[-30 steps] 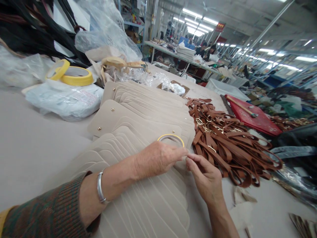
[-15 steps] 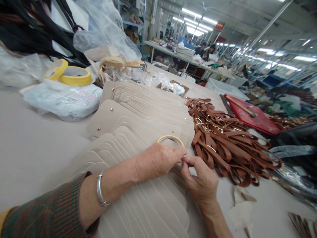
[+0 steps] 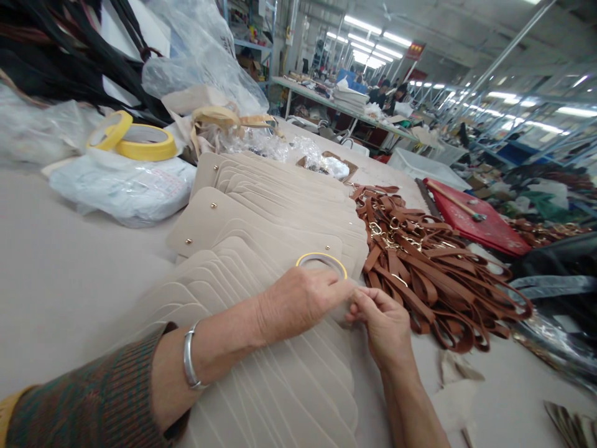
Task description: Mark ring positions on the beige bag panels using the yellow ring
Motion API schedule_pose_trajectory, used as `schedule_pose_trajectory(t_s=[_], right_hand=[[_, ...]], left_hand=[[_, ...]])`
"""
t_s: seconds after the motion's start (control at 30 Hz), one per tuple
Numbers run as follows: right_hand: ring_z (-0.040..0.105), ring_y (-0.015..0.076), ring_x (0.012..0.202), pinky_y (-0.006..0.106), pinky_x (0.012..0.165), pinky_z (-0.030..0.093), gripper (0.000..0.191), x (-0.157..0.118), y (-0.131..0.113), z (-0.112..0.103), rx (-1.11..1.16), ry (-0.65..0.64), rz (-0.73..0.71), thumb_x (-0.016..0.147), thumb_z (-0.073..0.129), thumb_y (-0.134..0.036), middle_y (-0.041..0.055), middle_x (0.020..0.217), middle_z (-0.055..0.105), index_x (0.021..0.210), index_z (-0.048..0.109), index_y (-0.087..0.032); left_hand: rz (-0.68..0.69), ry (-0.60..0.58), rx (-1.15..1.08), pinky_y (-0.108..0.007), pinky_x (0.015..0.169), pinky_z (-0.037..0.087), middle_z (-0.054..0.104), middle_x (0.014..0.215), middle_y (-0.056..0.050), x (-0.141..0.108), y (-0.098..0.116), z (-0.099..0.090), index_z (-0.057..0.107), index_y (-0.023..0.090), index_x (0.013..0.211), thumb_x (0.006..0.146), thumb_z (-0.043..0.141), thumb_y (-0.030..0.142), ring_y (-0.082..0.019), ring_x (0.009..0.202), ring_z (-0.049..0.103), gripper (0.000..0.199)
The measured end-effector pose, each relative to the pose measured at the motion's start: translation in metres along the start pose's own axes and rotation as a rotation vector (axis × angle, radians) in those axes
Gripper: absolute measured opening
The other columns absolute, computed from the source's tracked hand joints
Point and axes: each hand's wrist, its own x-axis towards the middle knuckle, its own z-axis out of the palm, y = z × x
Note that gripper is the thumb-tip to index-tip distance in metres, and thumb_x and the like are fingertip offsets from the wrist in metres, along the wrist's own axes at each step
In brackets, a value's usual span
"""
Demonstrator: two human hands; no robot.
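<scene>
Head view: hands [image 3: 301, 302] partly hide tape roll [image 3: 321, 254].

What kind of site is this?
Likely a workshop or factory floor making bags or similar leather-type goods: fanned beige panels with small metal studs, a heap of brown straps with gold-coloured clips, and, behind, a long worktable under rows of strip lights.

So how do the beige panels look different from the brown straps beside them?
The beige panels are broad and flat, while the brown straps are narrow and looped. The panels overlap in fanned layers; the straps lie in a tangled heap. Some panels show small studs, whereas the straps carry larger rings and clasps. Both have gold-coloured metal parts.
</scene>
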Motion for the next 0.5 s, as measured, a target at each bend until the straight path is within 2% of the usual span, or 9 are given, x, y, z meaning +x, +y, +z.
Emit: schedule_pose_trajectory(t_s=[0.1,0.2,0.33,0.5], right_hand=[[0.061,0.0119,0.051,0.024,0.052,0.054,0.038,0.005,0.004,-0.009,-0.075,0.032,-0.005,0.067,0.076,-0.047,0.0003,0.061,0.064,0.083,0.069,-0.013],[0.062,0.0132,0.052,0.025,0.053,0.056,0.039,0.004,0.006,-0.010,-0.159,0.008,-0.016,0.069,0.074,-0.049,0.0015,0.060,0.064,0.082,0.070,-0.013],[0.059,0.0126,0.049,0.024,0.051,0.053,0.037,0.002,0.008,-0.005,-0.290,-0.017,-0.097,0.074,0.068,-0.051,0.0006,0.057,0.062,0.078,0.069,-0.014],[0.058,0.0131,0.048,0.023,0.050,0.050,0.034,0.004,0.009,0.002,-0.496,0.012,-0.182,0.078,0.062,-0.049,0.0001,0.056,0.062,0.079,0.070,-0.015]], left_hand=[[-0.112,-0.123,0.060,-0.025,0.058,0.041,0.055,0.080,-0.003,-0.001,-0.005,0.006,0.054,0.017,0.089,0.094,0.043,0.012,-0.017,0.072,0.054,0.013],[-0.161,-0.206,0.072,-0.027,0.059,0.042,0.056,0.085,-0.005,-0.001,-0.008,0.013,0.056,0.017,0.090,0.094,0.042,0.012,-0.018,0.075,0.054,0.015],[-0.181,-0.228,0.057,-0.028,0.062,0.044,0.056,0.087,-0.007,0.000,-0.008,0.016,0.058,0.015,0.090,0.094,0.041,0.013,-0.019,0.077,0.054,0.017],[-0.198,-0.240,0.054,-0.029,0.063,0.045,0.056,0.085,-0.007,0.001,-0.007,0.017,0.058,0.015,0.089,0.094,0.042,0.012,-0.020,0.078,0.055,0.017]])
